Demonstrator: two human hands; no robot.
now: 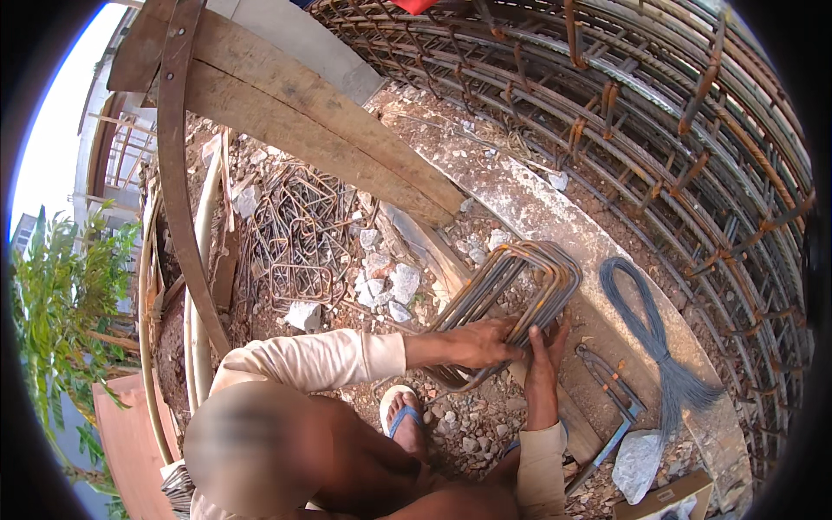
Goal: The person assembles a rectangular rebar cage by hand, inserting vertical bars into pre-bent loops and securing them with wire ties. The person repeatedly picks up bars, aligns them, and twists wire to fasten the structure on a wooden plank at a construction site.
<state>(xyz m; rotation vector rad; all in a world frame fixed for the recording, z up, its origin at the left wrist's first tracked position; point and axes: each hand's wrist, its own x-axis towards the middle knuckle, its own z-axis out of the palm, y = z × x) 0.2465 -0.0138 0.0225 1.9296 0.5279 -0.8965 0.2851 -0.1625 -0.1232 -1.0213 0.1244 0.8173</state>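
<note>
A bundle of bent, rusty rectangular rebar stirrups [511,286] leans tilted in front of me, several stacked side by side. My left hand [477,343] reaches across from the left and is closed round the bars on the near side. My right hand [544,355] comes up from below, its thumb and fingers gripping the bundle's lower right edge. Part of the fingers is hidden by the bars and the other hand. To the right of my right hand lie a hand tool [611,381] with dark arms and a blue part, and a tied hank of grey binding wire [663,351].
A long cage of rebar [607,104] curves along the far right. More stirrups [299,230] lie heaped on rubble at the left. Wooden planks [321,130] slant across the far left. A concrete edge [563,212], stones [403,282] and a cardboard box [663,498] lie around.
</note>
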